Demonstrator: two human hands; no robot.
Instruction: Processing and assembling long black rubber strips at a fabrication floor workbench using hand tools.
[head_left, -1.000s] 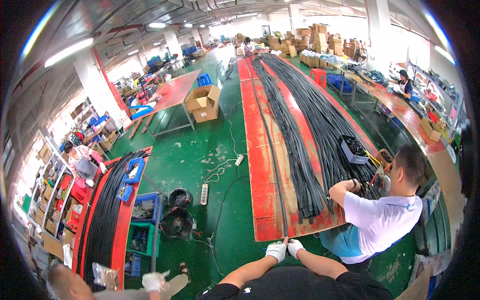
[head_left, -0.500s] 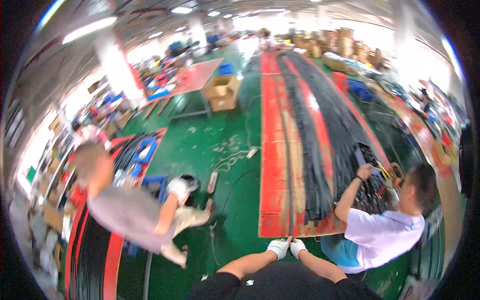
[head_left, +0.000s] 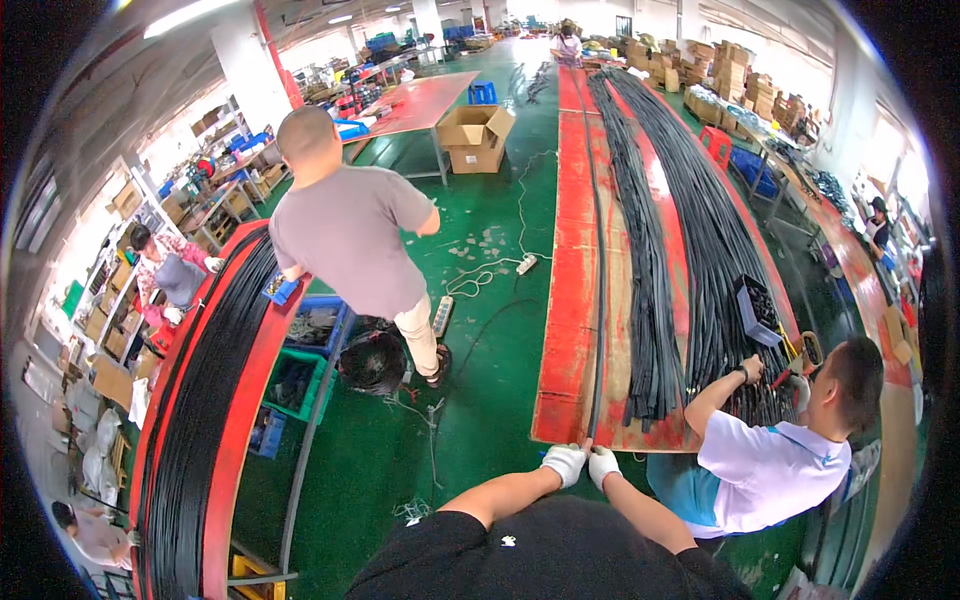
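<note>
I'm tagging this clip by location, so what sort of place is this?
Most likely a factory floor for cable or hose assembly: long red worktables carry bundles of black cables, cardboard boxes stand about, and gloved hands hold one cable's end.

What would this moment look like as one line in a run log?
left hand: gloved, gripping black cable end | right hand: gloved, same cable end | cable: stretched along long red table | co-worker: at cable bundle

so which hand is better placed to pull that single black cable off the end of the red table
Left, by a hair. Both gloved hands meet at the table's near end, but the left hand sits right under the black cable, while the right hand is just beside it. Whether either grips it is unclear.
</note>
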